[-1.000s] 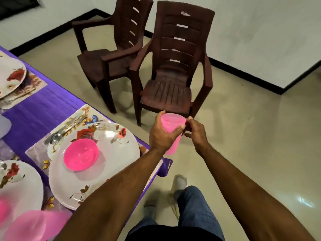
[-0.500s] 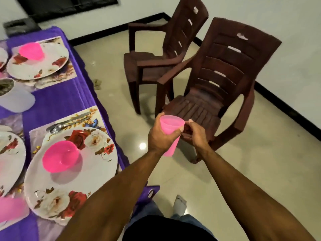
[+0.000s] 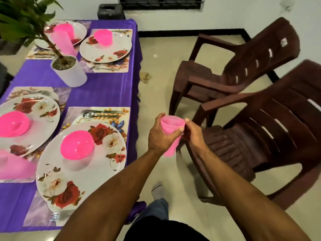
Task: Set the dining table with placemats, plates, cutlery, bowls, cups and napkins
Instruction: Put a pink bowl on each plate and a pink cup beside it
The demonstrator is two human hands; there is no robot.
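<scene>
My left hand (image 3: 160, 136) grips a pink plastic cup (image 3: 171, 129), held over the floor to the right of the table. My right hand (image 3: 192, 132) pinches the cup's right rim with its fingertips. The cup looks like a nested stack. On the purple tablecloth (image 3: 104, 91), the nearest setting has a floral placemat (image 3: 121, 110), a floral plate (image 3: 83, 171) with a pink bowl (image 3: 77, 145) on it, a spoon and knife (image 3: 102, 113) above it, and a fork (image 3: 54, 217) below. Other settings with pink bowls lie at the left and far end.
Two brown plastic chairs (image 3: 243, 72) (image 3: 271, 136) stand on the tiled floor right of the table. A potted plant in a white pot (image 3: 69, 72) stands mid-table. Pink cups (image 3: 62, 39) (image 3: 15, 168) sit at the far and left settings. A dark box (image 3: 111, 12) is by the wall.
The view has swung left, bringing more of the table and the plant into sight. Both hands keep the same hold on the pink cup.
</scene>
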